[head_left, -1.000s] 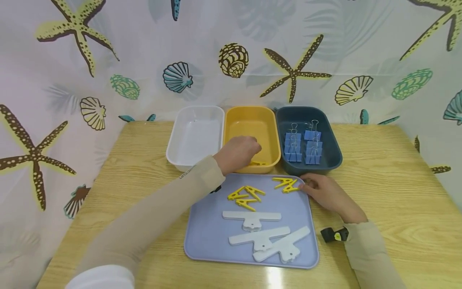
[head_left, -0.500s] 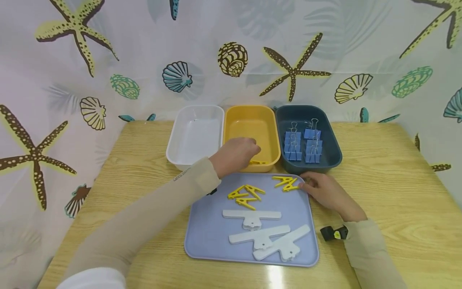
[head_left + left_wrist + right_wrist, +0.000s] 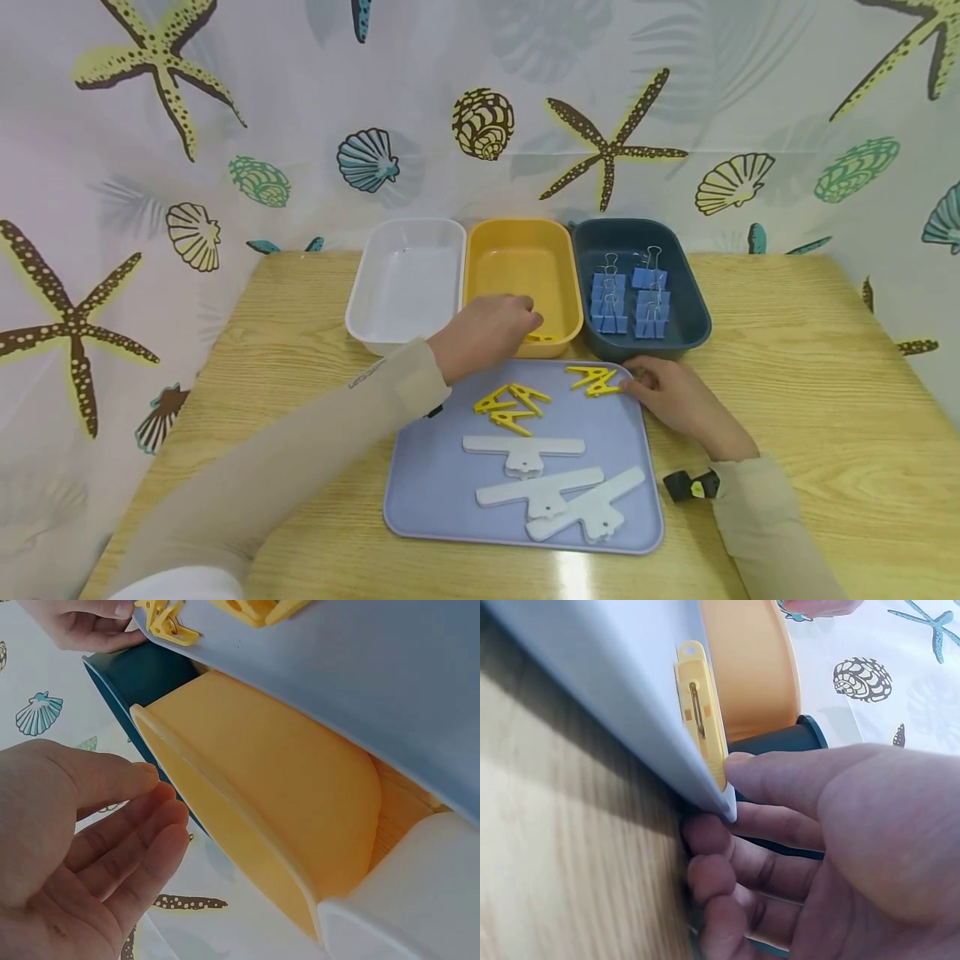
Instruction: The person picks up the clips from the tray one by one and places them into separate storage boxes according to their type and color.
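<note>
My left hand (image 3: pixel 486 337) hovers over the front of the yellow bin (image 3: pixel 521 260). Its fingers are loosely bent, and in the left wrist view nothing shows between thumb and fingertips. Inside that bin lies a yellow clothespin (image 3: pixel 542 338), partly hidden by the hand. At the lilac tray's (image 3: pixel 431 492) far right corner, my right hand (image 3: pixel 686 408) grips the rim, thumb above and fingers curled beneath. The thumb tip is right at the end of a yellow clothespin (image 3: pixel 701 720) there, one of two at that corner. Several more clothespins (image 3: pixel 491 404) lie on the tray's far half.
White bag clips (image 3: pixel 523 447) lie on the near half of the tray, two overlapping. A white bin (image 3: pixel 408 283) stands left of the yellow one. To the right, a dark blue bin (image 3: pixel 686 321) holds several blue binder clips (image 3: pixel 609 304). A patterned cloth (image 3: pixel 300 83) hangs behind.
My left hand has drawn back slightly toward the near side, still over the yellow bin. The right hand stays at the tray corner.
</note>
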Available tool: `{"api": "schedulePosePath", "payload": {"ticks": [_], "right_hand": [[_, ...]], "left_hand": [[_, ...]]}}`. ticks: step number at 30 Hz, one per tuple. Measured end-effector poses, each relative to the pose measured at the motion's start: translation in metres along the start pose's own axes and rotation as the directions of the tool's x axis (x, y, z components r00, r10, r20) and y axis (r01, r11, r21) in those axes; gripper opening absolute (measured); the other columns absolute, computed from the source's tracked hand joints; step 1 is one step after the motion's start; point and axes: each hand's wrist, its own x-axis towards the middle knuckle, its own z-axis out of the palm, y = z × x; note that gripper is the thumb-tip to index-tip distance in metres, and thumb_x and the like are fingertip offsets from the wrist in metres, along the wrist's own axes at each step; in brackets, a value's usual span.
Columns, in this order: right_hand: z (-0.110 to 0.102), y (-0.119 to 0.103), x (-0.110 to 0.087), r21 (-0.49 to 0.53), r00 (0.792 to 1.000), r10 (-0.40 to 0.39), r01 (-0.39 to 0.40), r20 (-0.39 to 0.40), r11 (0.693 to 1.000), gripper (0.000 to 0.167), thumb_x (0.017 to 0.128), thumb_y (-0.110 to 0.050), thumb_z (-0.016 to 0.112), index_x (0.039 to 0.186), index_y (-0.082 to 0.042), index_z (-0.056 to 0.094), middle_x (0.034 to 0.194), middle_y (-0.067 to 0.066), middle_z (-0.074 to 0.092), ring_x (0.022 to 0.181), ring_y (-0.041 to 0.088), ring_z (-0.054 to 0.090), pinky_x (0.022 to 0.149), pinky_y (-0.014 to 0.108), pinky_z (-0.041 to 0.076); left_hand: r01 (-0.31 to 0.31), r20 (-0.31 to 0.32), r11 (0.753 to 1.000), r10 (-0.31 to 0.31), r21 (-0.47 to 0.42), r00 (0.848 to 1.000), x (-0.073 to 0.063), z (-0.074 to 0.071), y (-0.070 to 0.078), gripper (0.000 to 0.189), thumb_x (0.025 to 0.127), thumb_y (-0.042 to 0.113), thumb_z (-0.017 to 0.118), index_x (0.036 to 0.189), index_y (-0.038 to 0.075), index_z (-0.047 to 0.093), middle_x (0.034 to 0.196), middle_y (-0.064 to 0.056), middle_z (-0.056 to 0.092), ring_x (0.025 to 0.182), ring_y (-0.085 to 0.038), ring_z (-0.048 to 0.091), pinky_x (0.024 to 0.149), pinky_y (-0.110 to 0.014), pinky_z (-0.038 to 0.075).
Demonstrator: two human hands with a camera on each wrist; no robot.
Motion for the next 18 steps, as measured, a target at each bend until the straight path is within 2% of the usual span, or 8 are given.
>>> {"api": "schedulePosePath", "payload": {"ticks": [5, 11, 18], "right_hand": [[0.001, -0.001, -0.001, 0.002, 1.0, 0.003, -0.003, -0.015, 1.0, 0.038, 0.093, -0.027, 0.061, 0.119, 0.0, 0.062, 0.073, 0.003, 0.058, 0.066, 0.015, 0.05, 0.06, 0.028, 0.039], [0.002, -0.002, -0.002, 0.002, 0.999, 0.006, -0.006, -0.036, 1.0, 0.041, 0.092, -0.032, 0.063, 0.117, 0.0, 0.062, 0.07, 0.002, 0.055, 0.064, 0.015, 0.049, 0.058, 0.027, 0.038], [0.0, -0.003, -0.002, -0.028, 1.0, -0.01, 0.009, -0.023, 1.0, 0.03, 0.096, -0.019, 0.055, 0.118, -0.001, 0.063, 0.082, 0.005, 0.061, 0.074, 0.017, 0.053, 0.066, 0.03, 0.043]], "left_hand": [[-0.027, -0.015, 1.0, 0.027, 0.007, 1.0, -0.004, -0.002, 0.005, 0.02, 0.094, 0.011, 0.061, 0.11, 0.015, 0.072, 0.095, -0.002, 0.069, 0.075, -0.013, 0.059, 0.07, -0.021, 0.054], [-0.093, 0.007, 0.995, 0.093, 0.033, 0.996, -0.004, -0.006, 0.015, 0.018, 0.093, 0.012, 0.063, 0.109, 0.015, 0.071, 0.092, 0.0, 0.066, 0.075, -0.013, 0.057, 0.069, -0.02, 0.052], [-0.135, -0.013, 0.99, 0.136, 0.027, 0.991, -0.001, -0.006, 0.027, 0.017, 0.092, 0.013, 0.063, 0.106, 0.016, 0.071, 0.089, 0.003, 0.066, 0.075, -0.013, 0.057, 0.068, -0.019, 0.05]]}}
